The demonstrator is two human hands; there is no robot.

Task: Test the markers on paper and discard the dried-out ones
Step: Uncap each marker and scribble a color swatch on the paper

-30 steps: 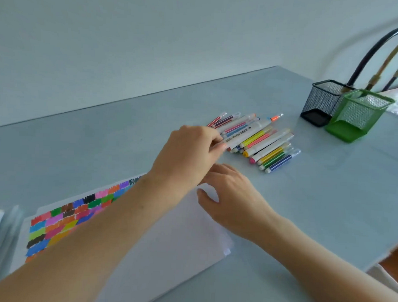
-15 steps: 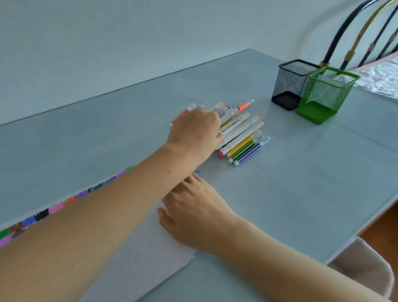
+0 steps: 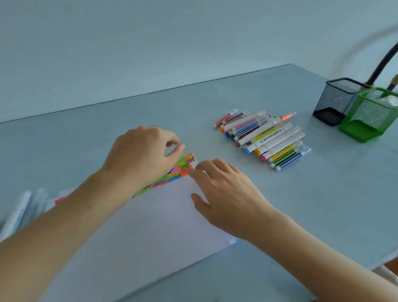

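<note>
A pile of several coloured markers lies on the grey table, to the right of both hands. A white sheet of paper lies in front of me, with a strip of coloured test swatches showing along its far edge. My left hand hovers over that far corner with its fingers curled and the thumb tip near the index finger. No marker shows in it. My right hand rests flat on the paper, fingers spread.
A black mesh cup and a green mesh cup stand at the far right, both with nothing visible inside. A chair back rises behind them. Blurred white markers lie at the left edge. The table's front edge runs close on the right.
My left hand has drawn back from the marker pile to the paper's far corner. My right hand stays on the paper. The view has shifted left and down.
</note>
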